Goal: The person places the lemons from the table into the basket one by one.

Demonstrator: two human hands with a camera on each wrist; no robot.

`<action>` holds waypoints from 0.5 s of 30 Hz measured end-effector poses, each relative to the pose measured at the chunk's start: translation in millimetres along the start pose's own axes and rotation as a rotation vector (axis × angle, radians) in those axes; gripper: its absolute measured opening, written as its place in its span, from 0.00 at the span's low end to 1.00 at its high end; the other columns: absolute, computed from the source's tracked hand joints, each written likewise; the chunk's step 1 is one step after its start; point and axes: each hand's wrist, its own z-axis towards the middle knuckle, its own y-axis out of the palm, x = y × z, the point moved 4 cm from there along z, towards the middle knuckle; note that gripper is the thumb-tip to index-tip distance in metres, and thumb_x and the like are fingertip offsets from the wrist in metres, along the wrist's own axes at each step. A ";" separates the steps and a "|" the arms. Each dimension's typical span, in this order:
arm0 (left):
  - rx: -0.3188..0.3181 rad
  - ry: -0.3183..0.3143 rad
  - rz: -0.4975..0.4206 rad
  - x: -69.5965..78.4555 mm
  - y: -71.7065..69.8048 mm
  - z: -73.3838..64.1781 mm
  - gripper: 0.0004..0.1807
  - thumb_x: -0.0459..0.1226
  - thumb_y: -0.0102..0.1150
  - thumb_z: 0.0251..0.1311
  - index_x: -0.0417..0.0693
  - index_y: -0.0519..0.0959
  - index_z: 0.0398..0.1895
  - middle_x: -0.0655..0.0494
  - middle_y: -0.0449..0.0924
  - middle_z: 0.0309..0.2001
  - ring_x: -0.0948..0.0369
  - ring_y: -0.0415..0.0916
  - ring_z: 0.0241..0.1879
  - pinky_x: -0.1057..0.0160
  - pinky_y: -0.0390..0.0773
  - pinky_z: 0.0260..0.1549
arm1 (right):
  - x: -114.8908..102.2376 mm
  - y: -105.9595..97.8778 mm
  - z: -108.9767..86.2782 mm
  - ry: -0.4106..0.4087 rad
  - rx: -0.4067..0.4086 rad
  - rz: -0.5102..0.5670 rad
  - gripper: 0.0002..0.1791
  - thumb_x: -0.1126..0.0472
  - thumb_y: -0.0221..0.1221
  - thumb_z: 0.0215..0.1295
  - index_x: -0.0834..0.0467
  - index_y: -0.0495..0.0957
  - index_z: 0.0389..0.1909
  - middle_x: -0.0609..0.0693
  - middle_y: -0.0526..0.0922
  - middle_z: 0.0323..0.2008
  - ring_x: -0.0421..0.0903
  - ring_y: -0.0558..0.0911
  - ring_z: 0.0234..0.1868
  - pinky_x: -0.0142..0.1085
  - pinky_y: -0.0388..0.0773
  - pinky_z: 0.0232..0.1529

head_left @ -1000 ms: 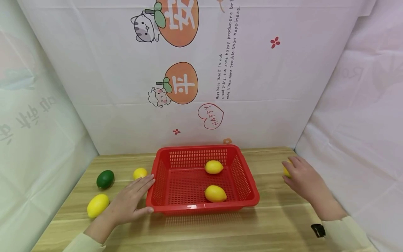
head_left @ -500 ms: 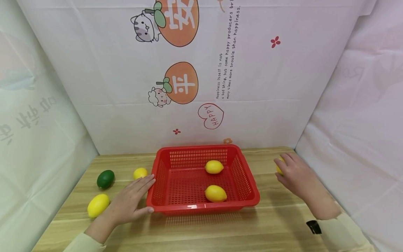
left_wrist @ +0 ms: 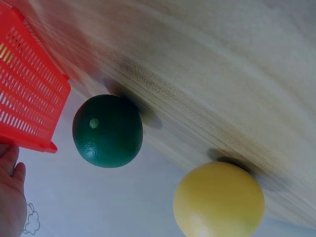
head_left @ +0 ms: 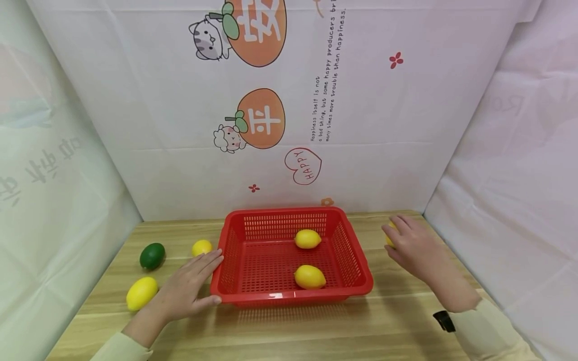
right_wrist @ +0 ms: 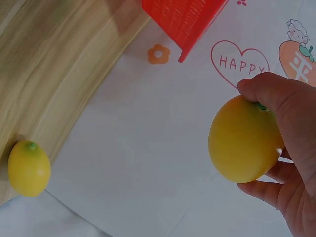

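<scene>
My right hand (head_left: 416, 249) grips a yellow lemon (right_wrist: 244, 139) between thumb and fingers, to the right of the red basket (head_left: 291, 297). Most of that fruit is hidden by the fingers in the head view. On the basket's left rim lies my left hand (head_left: 186, 287), its fingers straight. Two lemons sit inside the basket, a back lemon (head_left: 308, 239) and a front lemon (head_left: 310, 277). Beyond the left fingers a smaller-looking lemon (head_left: 201, 247) partly shows. Left of that hand are a dark green lime (head_left: 152, 256) and another lemon (head_left: 142, 294).
In the right wrist view one more lemon (right_wrist: 29, 169) stands on the wooden table (head_left: 289, 338); the right hand and arm hide it in the head view. White printed cloth (head_left: 361, 125) walls in the table at the back and both sides.
The right hand has moved left toward the basket, carrying the lemon. The left hand and the basket have stayed where they were.
</scene>
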 end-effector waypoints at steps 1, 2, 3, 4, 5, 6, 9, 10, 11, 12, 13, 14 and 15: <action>0.000 0.000 0.001 0.0 0.0 0.0 0.47 0.58 0.65 0.52 0.37 0.66 0.68 0.46 0.63 0.70 0.48 0.62 0.67 0.45 0.69 0.60 | -1.0 -0.1 1.3 -0.002 0.001 -0.001 0.28 0.66 0.73 0.35 0.71 0.77 0.41 0.70 0.77 0.41 0.68 0.77 0.42 0.56 0.79 0.40; -0.001 0.000 0.000 0.0 0.0 -0.1 0.47 0.58 0.65 0.52 0.37 0.66 0.68 0.46 0.62 0.70 0.48 0.62 0.67 0.45 0.69 0.60 | -2.0 -0.3 2.5 -0.005 0.002 0.002 0.29 0.66 0.74 0.34 0.71 0.77 0.41 0.70 0.77 0.41 0.68 0.77 0.42 0.56 0.79 0.40; -0.002 -0.002 0.000 0.0 0.0 -0.1 0.47 0.58 0.65 0.53 0.37 0.66 0.68 0.46 0.62 0.70 0.48 0.62 0.67 0.45 0.68 0.60 | -3.0 -0.5 3.7 -0.008 0.004 0.005 0.29 0.66 0.74 0.34 0.71 0.77 0.41 0.70 0.77 0.41 0.68 0.77 0.42 0.56 0.79 0.40; -0.004 -0.004 -0.001 -0.1 0.0 -0.1 0.47 0.59 0.65 0.53 0.37 0.66 0.68 0.47 0.62 0.71 0.48 0.62 0.67 0.45 0.68 0.60 | -4.0 -0.6 4.9 -0.011 0.004 0.006 0.29 0.66 0.74 0.34 0.71 0.77 0.41 0.70 0.77 0.41 0.68 0.77 0.42 0.56 0.79 0.40; -0.007 -0.006 -0.002 -0.1 -0.1 -0.1 0.47 0.59 0.65 0.53 0.37 0.66 0.69 0.47 0.62 0.71 0.48 0.62 0.67 0.45 0.68 0.60 | -5.0 -0.7 6.1 -0.014 0.002 0.007 0.29 0.66 0.75 0.34 0.71 0.77 0.41 0.70 0.77 0.41 0.68 0.77 0.42 0.56 0.79 0.40; -0.009 -0.008 -0.003 0.0 -0.3 0.0 0.47 0.59 0.64 0.53 0.38 0.66 0.69 0.47 0.62 0.71 0.48 0.62 0.67 0.45 0.68 0.60 | -5.9 -0.9 7.4 -0.017 0.001 0.007 0.29 0.65 0.75 0.34 0.71 0.77 0.41 0.70 0.77 0.41 0.68 0.77 0.42 0.56 0.79 0.40; -0.012 -0.012 -0.006 0.1 -0.7 0.1 0.47 0.59 0.64 0.53 0.38 0.66 0.69 0.47 0.62 0.71 0.48 0.62 0.68 0.45 0.68 0.61 | -8.4 -1.0 11.5 -0.022 -0.009 -0.002 0.29 0.65 0.76 0.35 0.71 0.78 0.41 0.70 0.77 0.41 0.67 0.78 0.42 0.56 0.79 0.41; -0.012 -0.011 -0.006 0.2 -0.8 0.2 0.47 0.59 0.64 0.53 0.38 0.66 0.69 0.46 0.62 0.71 0.48 0.62 0.68 0.45 0.68 0.61 | -9.2 -1.1 12.9 -0.023 -0.014 -0.005 0.29 0.64 0.76 0.35 0.71 0.78 0.41 0.70 0.77 0.41 0.67 0.78 0.42 0.55 0.79 0.41; -0.011 -0.010 -0.006 0.3 -1.0 0.2 0.47 0.59 0.64 0.53 0.38 0.66 0.69 0.46 0.62 0.71 0.48 0.62 0.68 0.45 0.68 0.61 | -10.0 -1.1 14.4 -0.024 -0.018 -0.008 0.29 0.64 0.76 0.35 0.71 0.78 0.41 0.69 0.78 0.42 0.67 0.78 0.43 0.55 0.79 0.41; -0.010 -0.010 -0.006 0.3 -1.0 0.2 0.47 0.59 0.64 0.53 0.38 0.66 0.69 0.46 0.62 0.71 0.48 0.62 0.67 0.45 0.68 0.61 | -10.8 -1.3 15.9 -0.025 -0.022 -0.009 0.30 0.64 0.77 0.34 0.70 0.78 0.42 0.69 0.78 0.42 0.67 0.78 0.43 0.55 0.80 0.42; -0.011 -0.009 -0.005 0.4 -1.0 0.1 0.47 0.59 0.64 0.53 0.38 0.66 0.69 0.46 0.62 0.71 0.48 0.62 0.67 0.45 0.68 0.61 | -11.7 -1.4 17.5 -0.026 -0.027 -0.011 0.29 0.64 0.77 0.35 0.70 0.78 0.42 0.69 0.78 0.42 0.66 0.78 0.43 0.55 0.80 0.42; -0.010 -0.008 -0.004 0.4 -0.9 0.0 0.47 0.59 0.64 0.53 0.38 0.66 0.69 0.46 0.62 0.71 0.48 0.62 0.67 0.45 0.68 0.61 | -12.6 -1.5 19.0 -0.027 -0.030 -0.011 0.30 0.64 0.77 0.35 0.70 0.78 0.42 0.69 0.78 0.42 0.66 0.78 0.43 0.54 0.80 0.42; -0.010 -0.007 -0.004 0.4 -0.9 -0.1 0.47 0.59 0.64 0.53 0.37 0.66 0.69 0.46 0.62 0.71 0.48 0.62 0.67 0.45 0.68 0.61 | -13.7 -1.8 20.6 -0.029 -0.032 -0.010 0.30 0.64 0.77 0.35 0.70 0.79 0.42 0.69 0.78 0.42 0.66 0.78 0.43 0.54 0.80 0.42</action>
